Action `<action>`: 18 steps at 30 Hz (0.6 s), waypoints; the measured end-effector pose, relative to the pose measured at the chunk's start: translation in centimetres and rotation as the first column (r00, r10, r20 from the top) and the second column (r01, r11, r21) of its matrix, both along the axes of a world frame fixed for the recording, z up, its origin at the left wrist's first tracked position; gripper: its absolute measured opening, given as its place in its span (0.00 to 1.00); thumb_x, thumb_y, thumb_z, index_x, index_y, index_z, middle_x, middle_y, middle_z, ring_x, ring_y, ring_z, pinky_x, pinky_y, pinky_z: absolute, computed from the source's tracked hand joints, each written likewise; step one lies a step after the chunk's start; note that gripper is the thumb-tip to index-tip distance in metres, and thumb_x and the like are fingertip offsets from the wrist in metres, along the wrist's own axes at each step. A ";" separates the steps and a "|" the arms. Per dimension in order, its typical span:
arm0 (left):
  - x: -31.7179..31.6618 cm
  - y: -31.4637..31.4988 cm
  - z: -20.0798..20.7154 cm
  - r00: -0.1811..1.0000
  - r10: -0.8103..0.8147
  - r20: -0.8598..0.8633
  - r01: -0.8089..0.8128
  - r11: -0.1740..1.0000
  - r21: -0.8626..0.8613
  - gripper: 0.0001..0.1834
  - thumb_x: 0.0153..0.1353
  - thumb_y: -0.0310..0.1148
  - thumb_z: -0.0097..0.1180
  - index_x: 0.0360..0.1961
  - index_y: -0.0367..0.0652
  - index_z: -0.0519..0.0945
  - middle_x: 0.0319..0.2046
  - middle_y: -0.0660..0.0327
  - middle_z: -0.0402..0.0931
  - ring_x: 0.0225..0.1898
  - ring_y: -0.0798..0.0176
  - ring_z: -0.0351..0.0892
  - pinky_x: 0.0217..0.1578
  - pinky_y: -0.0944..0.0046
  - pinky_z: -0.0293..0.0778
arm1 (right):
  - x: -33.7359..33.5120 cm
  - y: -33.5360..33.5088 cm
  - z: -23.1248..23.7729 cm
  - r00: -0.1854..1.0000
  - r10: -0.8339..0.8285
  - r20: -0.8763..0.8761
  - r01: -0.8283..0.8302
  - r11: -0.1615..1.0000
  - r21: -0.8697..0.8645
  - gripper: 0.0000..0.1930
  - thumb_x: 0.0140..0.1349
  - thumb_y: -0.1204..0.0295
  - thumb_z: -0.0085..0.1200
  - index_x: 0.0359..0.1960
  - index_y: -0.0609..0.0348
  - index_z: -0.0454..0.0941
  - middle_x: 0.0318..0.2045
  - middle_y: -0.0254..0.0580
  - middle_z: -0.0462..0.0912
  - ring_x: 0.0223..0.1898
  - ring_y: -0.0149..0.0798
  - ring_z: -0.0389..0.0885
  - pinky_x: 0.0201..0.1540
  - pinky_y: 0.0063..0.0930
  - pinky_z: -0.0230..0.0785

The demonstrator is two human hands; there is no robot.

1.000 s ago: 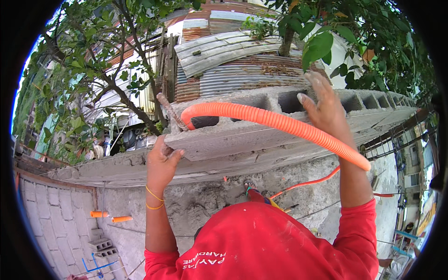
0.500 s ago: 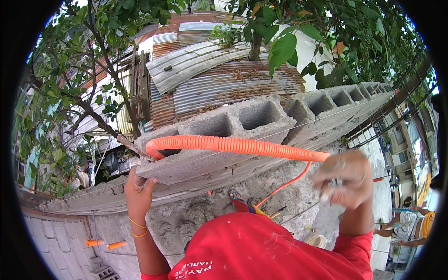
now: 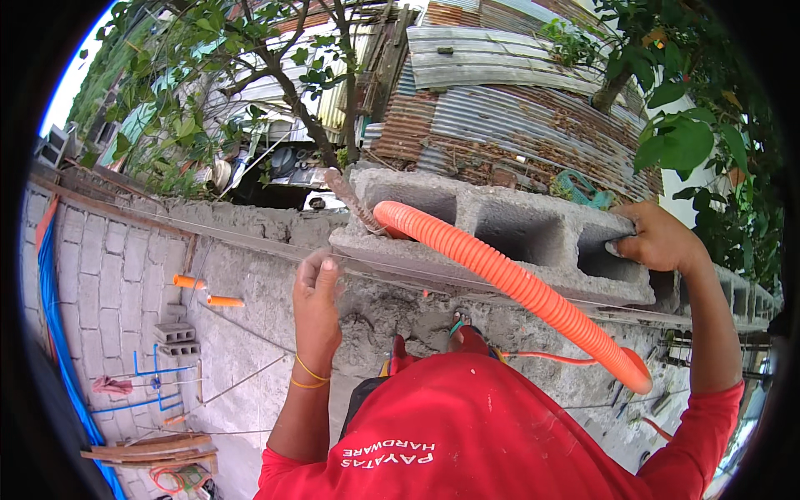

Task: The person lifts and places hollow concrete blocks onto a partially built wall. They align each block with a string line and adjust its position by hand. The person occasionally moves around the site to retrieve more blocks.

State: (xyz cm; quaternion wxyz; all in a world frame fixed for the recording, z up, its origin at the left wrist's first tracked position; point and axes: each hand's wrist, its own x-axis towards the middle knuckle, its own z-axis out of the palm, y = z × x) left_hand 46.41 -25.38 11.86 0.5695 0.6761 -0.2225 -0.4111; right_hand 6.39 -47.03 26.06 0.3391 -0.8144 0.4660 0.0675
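A grey concrete hollow block [image 3: 533, 279] lies along the top of the wall, its cavities facing up. My right hand [image 3: 658, 237] is closed over its right end, thumb in the end cavity. Just off the block's left end, beside the taut string line [image 3: 242, 231], is my left hand [image 3: 318, 292], its fingers curled in against the thumb. Whatever might be between those fingers is hidden. An orange corrugated conduit [image 3: 508, 279] rises from the leftmost cavity, beside a ribbed steel bar [image 3: 346, 193], and droops across the block's front.
More hollow blocks [image 3: 742, 292] continue the row at right. Beyond the wall are rusty corrugated roof sheets [image 3: 517, 125] and a leafy tree [image 3: 287, 83]. Short orange pipes [image 3: 225, 301], blue pipes [image 3: 157, 383] and wooden planks [image 3: 154, 450] are at left.
My right hand has left the conduit for the block's right end, and the conduit's free end now hangs lower. My left hand has come off the block's left end. The view has shifted left.
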 end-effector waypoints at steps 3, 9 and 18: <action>-0.9 0.2 -1.3 0.761 0.259 -0.595 -0.088 0.950 0.301 0.36 0.73 0.57 0.41 0.65 0.34 0.67 0.61 0.46 0.71 0.64 0.42 0.68 0.60 0.41 0.68 | -0.1 -0.1 -0.2 0.989 -0.122 -0.085 0.127 0.990 0.059 0.18 0.54 0.71 0.63 0.47 0.65 0.82 0.35 0.57 0.86 0.38 0.53 0.84 0.45 0.40 0.74; -1.7 -3.4 -3.6 0.612 0.074 -0.787 0.037 0.992 0.122 0.39 0.71 0.57 0.43 0.69 0.35 0.59 0.67 0.37 0.61 0.67 0.32 0.63 0.60 0.34 0.69 | -1.5 -0.8 -1.0 0.992 0.122 0.012 -0.121 0.990 -0.070 0.18 0.54 0.66 0.59 0.43 0.67 0.82 0.35 0.66 0.84 0.43 0.63 0.83 0.47 0.50 0.75; -1.6 -4.8 -1.4 0.534 -0.135 -0.835 0.106 0.990 -0.093 0.38 0.69 0.53 0.51 0.70 0.42 0.54 0.68 0.51 0.59 0.67 0.43 0.64 0.65 0.33 0.64 | -2.0 -0.8 -2.3 0.990 0.130 -0.062 -0.135 0.986 -0.096 0.22 0.56 0.67 0.59 0.50 0.69 0.81 0.38 0.65 0.84 0.46 0.63 0.82 0.55 0.49 0.74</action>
